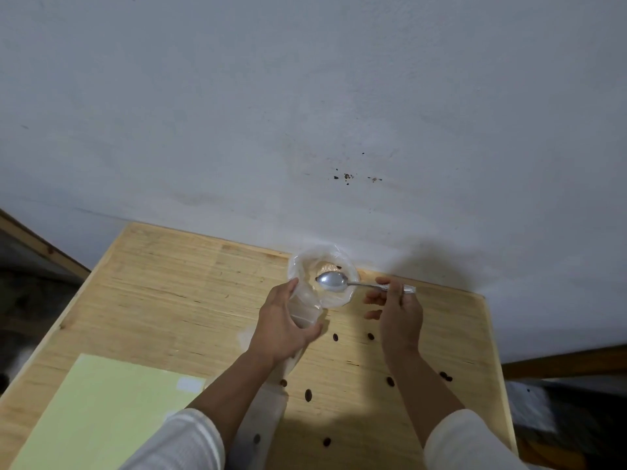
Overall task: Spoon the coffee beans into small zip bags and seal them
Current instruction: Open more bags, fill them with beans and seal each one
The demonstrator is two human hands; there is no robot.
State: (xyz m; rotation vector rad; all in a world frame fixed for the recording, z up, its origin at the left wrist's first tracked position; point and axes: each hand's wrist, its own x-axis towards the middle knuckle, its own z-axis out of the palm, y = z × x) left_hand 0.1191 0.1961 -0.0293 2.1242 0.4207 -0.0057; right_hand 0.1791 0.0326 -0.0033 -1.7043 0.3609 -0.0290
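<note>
Basically: left hand (pixel 283 329) gripped thin, limp zip bag (pixel 305 308) beside clear bowl (pixel 339 296) at table (pixel 169 283) back edge; right hand (pixel 397 310) pinched spoon (pixel 334 281) handle over bowl. Bag prob. light, slippery — hold near mouth. Stray beans (pixel 308 395) on table.

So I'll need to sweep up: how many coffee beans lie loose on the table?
9: two beans just below the bowl, two mid-table, three further right, two nearest the front edge. Others may be hidden.

Both forearms reach forward in white sleeves. The left hand (pixel 283 329) grips a bag (pixel 305 305). The right hand (pixel 398 315) pinches a spoon (pixel 342 282).
</note>
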